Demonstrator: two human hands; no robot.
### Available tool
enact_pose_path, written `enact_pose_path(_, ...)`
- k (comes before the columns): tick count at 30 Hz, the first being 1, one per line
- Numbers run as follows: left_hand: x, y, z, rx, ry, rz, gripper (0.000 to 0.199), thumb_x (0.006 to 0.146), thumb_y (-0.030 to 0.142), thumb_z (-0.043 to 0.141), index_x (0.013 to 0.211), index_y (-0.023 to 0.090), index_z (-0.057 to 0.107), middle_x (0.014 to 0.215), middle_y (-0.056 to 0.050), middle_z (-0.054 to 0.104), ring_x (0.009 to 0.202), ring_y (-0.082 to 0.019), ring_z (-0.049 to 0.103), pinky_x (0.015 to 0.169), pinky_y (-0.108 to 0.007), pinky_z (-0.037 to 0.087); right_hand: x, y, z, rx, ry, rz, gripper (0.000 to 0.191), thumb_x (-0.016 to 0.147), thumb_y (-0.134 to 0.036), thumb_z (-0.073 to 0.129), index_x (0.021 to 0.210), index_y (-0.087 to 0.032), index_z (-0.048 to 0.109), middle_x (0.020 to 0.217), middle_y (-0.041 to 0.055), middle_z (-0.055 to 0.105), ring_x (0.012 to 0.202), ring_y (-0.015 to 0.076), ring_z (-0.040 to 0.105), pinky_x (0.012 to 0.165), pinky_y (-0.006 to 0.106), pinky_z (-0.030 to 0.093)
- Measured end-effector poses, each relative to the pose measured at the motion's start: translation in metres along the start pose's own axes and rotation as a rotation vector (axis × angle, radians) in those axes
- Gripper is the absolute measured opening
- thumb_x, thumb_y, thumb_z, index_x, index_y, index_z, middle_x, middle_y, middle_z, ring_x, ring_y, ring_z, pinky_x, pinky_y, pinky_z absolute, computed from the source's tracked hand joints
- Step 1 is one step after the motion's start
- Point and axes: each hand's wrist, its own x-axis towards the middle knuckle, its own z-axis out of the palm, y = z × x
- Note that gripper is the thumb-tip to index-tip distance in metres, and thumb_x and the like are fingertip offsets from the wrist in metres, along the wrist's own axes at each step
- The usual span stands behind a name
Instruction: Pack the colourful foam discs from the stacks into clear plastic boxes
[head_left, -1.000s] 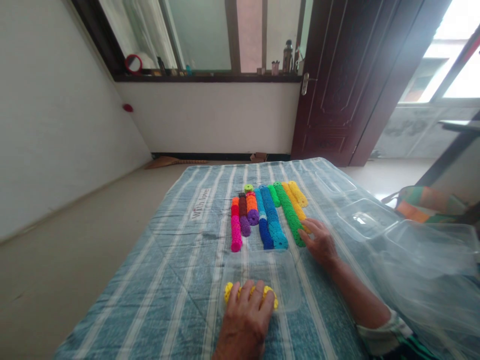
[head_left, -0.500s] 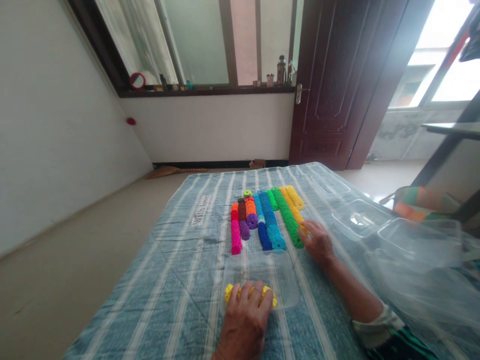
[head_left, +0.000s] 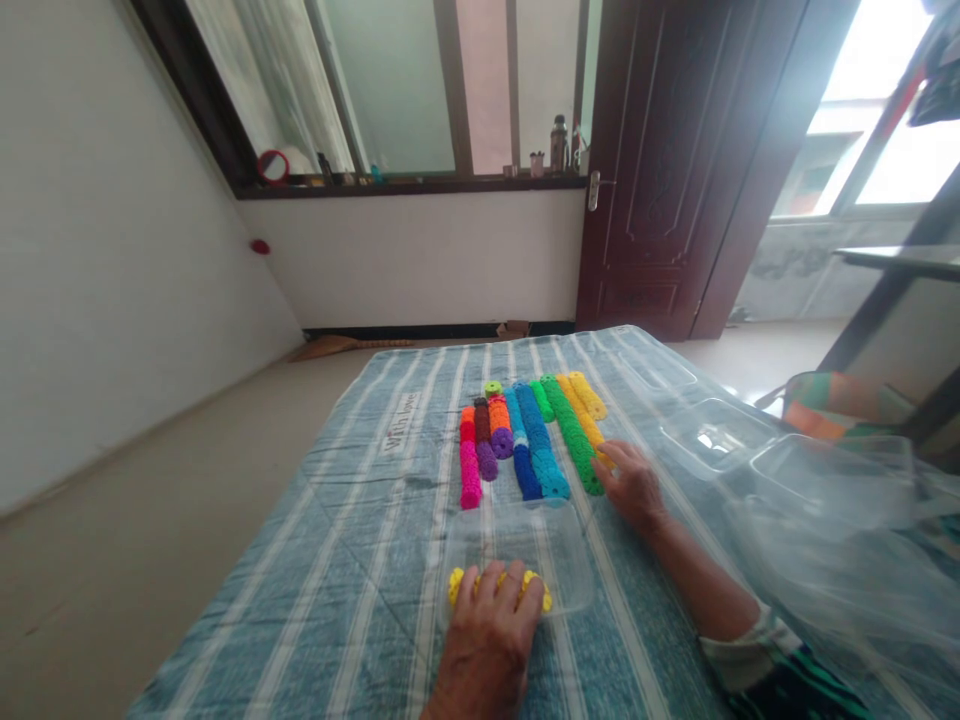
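My left hand [head_left: 491, 630] is wrapped over a stack of yellow crocheted pieces [head_left: 456, 586] inside a clear plastic box [head_left: 577, 560]. Its fingers cover most of that stack. To the right, my right hand [head_left: 631, 486] has its fingers closed about the near end of a long orange-yellow stack [head_left: 583, 415]. Beside those fingertips lies a long green stack [head_left: 576, 440]. More stacks lie in a row to the left: a blue one [head_left: 534, 430], a light-to-dark blue one [head_left: 523, 455], an orange and purple one [head_left: 500, 425], a brown and purple one [head_left: 484, 440] and a red and pink one [head_left: 469, 460].
A striped blue-grey cloth [head_left: 330, 560] covers the bed-like surface. Clear plastic boxes [head_left: 832, 480] and a clear tray-like piece [head_left: 716, 440] lie at the right. A short yellow stack [head_left: 589, 395] sits at the far end of the row. Behind stands a brown door [head_left: 660, 200].
The view has shifted very slightly. Both hands stay where they were, with no visible change in the stacks.
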Motion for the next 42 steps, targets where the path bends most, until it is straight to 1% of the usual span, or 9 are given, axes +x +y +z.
enact_pose_path(6, -0.001, 0.0, 0.011, 0.001, 0.097, -0.032, 0.045, 0.081, 0.001, 0.049, 0.115, 0.026, 0.062, 0.118, -0.005, 0.067, 0.108, -0.026, 0.059, 0.095, -0.052, 0.045, 0.001, -0.002, -0.001, 0.014, -0.006, 0.03, 0.026, 0.089, -0.034, 0.051, 0.1, -0.02, 0.07, 0.105, 0.0107, 0.069, 0.1, 0.0248, 0.063, 0.09, 0.041, 0.05)
enact_pose_path(9, -0.002, -0.001, 0.01, 0.008, 0.094, -0.006, 0.046, 0.082, 0.0, 0.049, 0.117, 0.026, 0.06, 0.119, -0.005, 0.066, 0.11, -0.025, 0.058, 0.096, -0.049, 0.045, 0.002, -0.002, -0.002, 0.032, -0.011, 0.051, 0.024, 0.089, -0.033, 0.051, 0.099, -0.021, 0.07, 0.105, 0.0097, 0.069, 0.101, 0.0241, 0.063, 0.091, 0.04, 0.05)
enact_pose_path(12, -0.001, 0.0, 0.008, 0.014, 0.111, -0.016, 0.043, 0.083, 0.001, 0.05, 0.115, 0.026, 0.062, 0.118, -0.005, 0.066, 0.109, -0.026, 0.059, 0.096, -0.049, 0.043, 0.003, -0.001, -0.002, 0.046, -0.004, 0.07, 0.025, 0.089, -0.033, 0.05, 0.097, -0.021, 0.07, 0.104, 0.0098, 0.07, 0.1, 0.0239, 0.063, 0.09, 0.041, 0.051)
enact_pose_path(19, 0.001, 0.001, 0.018, -0.005, 0.128, -0.036, 0.043, 0.081, 0.0, 0.049, 0.112, 0.027, 0.062, 0.116, -0.004, 0.067, 0.106, -0.026, 0.059, 0.095, -0.05, 0.043, 0.002, 0.003, -0.004, 0.052, 0.038, 0.086, 0.026, 0.089, -0.033, 0.049, 0.096, -0.02, 0.07, 0.099, 0.0098, 0.07, 0.097, 0.0242, 0.064, 0.088, 0.042, 0.051)
enact_pose_path(23, -0.002, 0.001, 0.011, -0.007, 0.096, -0.029, 0.046, 0.081, 0.0, 0.051, 0.117, 0.026, 0.06, 0.119, -0.004, 0.066, 0.111, -0.026, 0.057, 0.097, -0.049, 0.042, 0.002, 0.004, -0.003, 0.067, 0.058, 0.081, 0.026, 0.088, -0.033, 0.049, 0.094, -0.02, 0.071, 0.097, 0.0098, 0.071, 0.095, 0.024, 0.064, 0.086, 0.042, 0.052)
enact_pose_path(27, -0.003, 0.003, 0.0, -0.007, 0.09, -0.035, 0.041, 0.083, 0.003, 0.052, 0.116, 0.026, 0.06, 0.118, -0.004, 0.066, 0.11, -0.025, 0.057, 0.097, -0.047, 0.043, 0.002, 0.003, -0.002, 0.074, 0.056, 0.098, 0.027, 0.087, -0.033, 0.049, 0.093, -0.02, 0.071, 0.098, 0.0104, 0.071, 0.095, 0.0248, 0.065, 0.085, 0.043, 0.052)
enact_pose_path(30, -0.004, 0.003, -0.003, -0.002, 0.112, -0.047, 0.036, 0.085, 0.006, 0.053, 0.114, 0.026, 0.061, 0.117, -0.004, 0.067, 0.109, -0.025, 0.058, 0.097, -0.046, 0.043, 0.004, 0.001, -0.002, 0.08, 0.049, 0.1, 0.028, 0.088, -0.034, 0.049, 0.093, -0.019, 0.071, 0.098, 0.0109, 0.071, 0.095, 0.0256, 0.065, 0.085, 0.043, 0.053)
enact_pose_path(37, -0.007, -0.003, 0.004, 0.01, 0.234, 0.002, 0.023, 0.091, 0.018, 0.052, 0.109, 0.029, 0.064, 0.11, -0.001, 0.071, 0.103, -0.023, 0.062, 0.094, -0.04, 0.043, 0.007, 0.001, -0.007, 0.081, 0.048, 0.085, 0.023, 0.087, -0.032, 0.051, 0.093, -0.022, 0.071, 0.098, 0.009, 0.071, 0.094, 0.0244, 0.066, 0.086, 0.043, 0.053)
enact_pose_path(42, -0.007, -0.005, 0.01, 0.006, 0.28, 0.0, 0.018, 0.094, 0.025, 0.052, 0.105, 0.031, 0.065, 0.104, 0.002, 0.074, 0.097, -0.021, 0.065, 0.091, -0.039, 0.043, 0.014, -0.003, -0.011, 0.1, 0.014, 0.054, 0.022, 0.088, -0.029, 0.051, 0.094, -0.02, 0.07, 0.098, 0.0098, 0.071, 0.094, 0.0238, 0.066, 0.087, 0.042, 0.053)
